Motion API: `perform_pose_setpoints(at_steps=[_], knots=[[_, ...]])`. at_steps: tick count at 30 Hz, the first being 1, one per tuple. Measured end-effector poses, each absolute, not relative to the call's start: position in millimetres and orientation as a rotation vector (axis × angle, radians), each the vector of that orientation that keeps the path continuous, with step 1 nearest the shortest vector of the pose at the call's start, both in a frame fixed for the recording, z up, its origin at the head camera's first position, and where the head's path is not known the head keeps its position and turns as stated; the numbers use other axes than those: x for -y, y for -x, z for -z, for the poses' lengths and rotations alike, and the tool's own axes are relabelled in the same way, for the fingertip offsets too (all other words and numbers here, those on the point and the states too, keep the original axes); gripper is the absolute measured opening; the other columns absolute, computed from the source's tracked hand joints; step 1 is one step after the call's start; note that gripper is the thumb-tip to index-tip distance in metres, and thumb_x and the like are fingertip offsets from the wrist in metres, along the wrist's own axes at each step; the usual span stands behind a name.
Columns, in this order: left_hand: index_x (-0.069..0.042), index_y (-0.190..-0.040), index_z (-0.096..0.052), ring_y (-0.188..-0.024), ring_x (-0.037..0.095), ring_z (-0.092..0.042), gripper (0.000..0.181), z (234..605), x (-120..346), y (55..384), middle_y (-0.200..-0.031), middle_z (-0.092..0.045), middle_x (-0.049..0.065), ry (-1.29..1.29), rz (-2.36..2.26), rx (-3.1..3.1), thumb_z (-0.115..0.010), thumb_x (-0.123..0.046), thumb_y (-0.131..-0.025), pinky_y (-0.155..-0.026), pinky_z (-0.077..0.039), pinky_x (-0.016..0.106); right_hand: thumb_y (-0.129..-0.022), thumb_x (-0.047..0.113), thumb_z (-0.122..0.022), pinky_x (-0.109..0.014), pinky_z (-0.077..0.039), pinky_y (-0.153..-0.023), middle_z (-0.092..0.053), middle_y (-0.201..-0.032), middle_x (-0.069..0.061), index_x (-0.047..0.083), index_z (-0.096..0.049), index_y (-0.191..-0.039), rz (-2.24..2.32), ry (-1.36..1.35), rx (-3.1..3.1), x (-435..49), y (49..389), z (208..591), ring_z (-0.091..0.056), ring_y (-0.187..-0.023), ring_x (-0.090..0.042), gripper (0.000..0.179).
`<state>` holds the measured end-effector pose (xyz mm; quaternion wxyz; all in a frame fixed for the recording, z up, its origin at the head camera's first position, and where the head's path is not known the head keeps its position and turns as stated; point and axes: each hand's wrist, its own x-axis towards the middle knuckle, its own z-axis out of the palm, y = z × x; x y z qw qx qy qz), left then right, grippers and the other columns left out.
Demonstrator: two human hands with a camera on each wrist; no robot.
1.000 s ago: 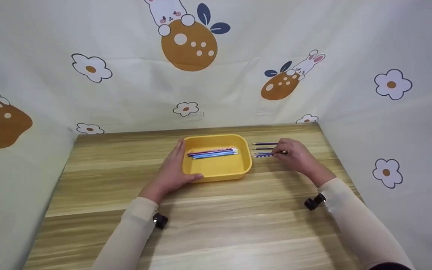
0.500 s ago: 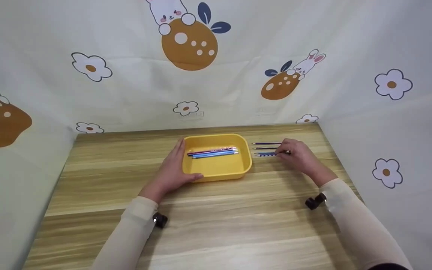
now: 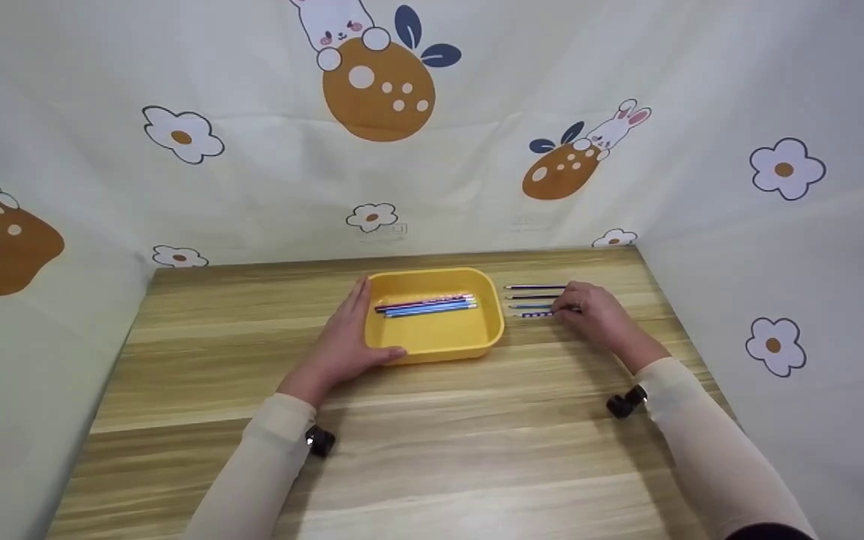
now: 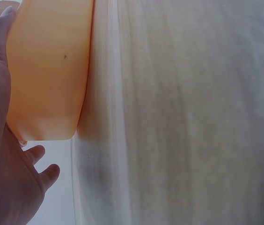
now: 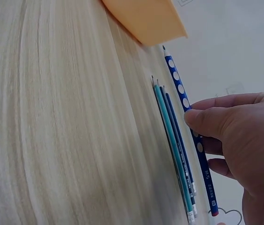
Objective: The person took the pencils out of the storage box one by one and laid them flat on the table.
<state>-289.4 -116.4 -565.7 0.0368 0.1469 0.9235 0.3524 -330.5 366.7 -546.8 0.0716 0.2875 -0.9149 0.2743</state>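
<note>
My left hand (image 3: 336, 346) holds the left end of a yellow plastic box (image 3: 443, 336), thumb along the near rim and fingers at the far left side. Inside lie several pencils (image 3: 430, 308), blue and dark red. To the right of the box, my right hand (image 3: 595, 316) pinches a dark blue pencil with white dots (image 5: 207, 176) between thumb and fingers. Its tip points toward the box. Close beside it several more pencils lie side by side on the table, among them a turquoise pencil (image 5: 170, 136); my right hand hides their rear ends in the head view.
The wood-grain table (image 3: 439, 450) ends at a pale printed curtain (image 3: 462, 187) behind and on both sides. A small black camera (image 3: 319, 441) is strapped at the left wrist, another black camera (image 3: 625, 403) at the right.
The dotted pencil, pinched in my right hand, has shifted slightly right and toward me, apart from the blue pencil it overlapped. My left hand and the box stay put.
</note>
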Motion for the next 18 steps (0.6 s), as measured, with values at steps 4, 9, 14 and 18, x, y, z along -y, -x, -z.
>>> perform_pose_setpoints(at_steps=[4, 9, 14, 18], knots=[[-0.014, -0.18, -0.004, -0.17, 0.036, -0.013, 0.143, 565.7, 116.6, 289.3, -0.187, -0.002, 0.007, -0.461, -1.088, -2.84, -0.092, -0.067, -0.081, -0.134, -0.021, 0.058, -0.093, -0.004, -0.084, -0.048, -0.057, -0.084, -0.074, -0.097, -0.007, 0.004, -0.084, -0.098, -0.831, -0.86, 2.756, -367.9, 333.7, 552.8, -0.069, -0.09, -0.028, 0.009], [-0.013, -0.179, -0.005, -0.169, 0.037, -0.014, 0.143, 566.4, 116.4, 289.1, -0.187, -0.003, 0.009, -0.47, -1.092, -2.842, -0.093, -0.067, -0.08, -0.134, -0.021, 0.058, -0.095, 0.002, -0.085, -0.046, -0.055, -0.084, -0.073, -0.096, -0.005, 0.006, -0.085, -0.098, -0.838, -0.836, 2.788, -368.8, 336.4, 558.4, -0.067, -0.091, -0.026, 0.006], [-0.013, -0.179, -0.003, -0.169, 0.037, -0.013, 0.144, 566.5, 117.0, 289.2, -0.187, -0.001, 0.008, -0.453, -1.09, -2.837, -0.091, -0.07, -0.08, -0.134, -0.021, 0.056, -0.095, 0.0, -0.084, -0.047, -0.056, -0.086, -0.073, -0.099, -0.005, 0.005, -0.085, -0.1, -0.861, -0.829, 2.791, -369.1, 338.2, 561.4, -0.068, -0.093, -0.026, 0.007], [-0.014, -0.179, -0.003, -0.169, 0.037, -0.013, 0.145, 566.4, 117.1, 289.2, -0.187, -0.001, 0.009, -0.461, -1.088, -2.843, -0.09, -0.073, -0.079, -0.134, -0.021, 0.057, -0.094, -0.002, -0.084, -0.047, -0.056, -0.087, -0.074, -0.099, -0.006, 0.004, -0.084, -0.1, -0.867, -0.824, 2.783, -369.7, 340.1, 564.5, -0.068, -0.093, -0.027, 0.008]])
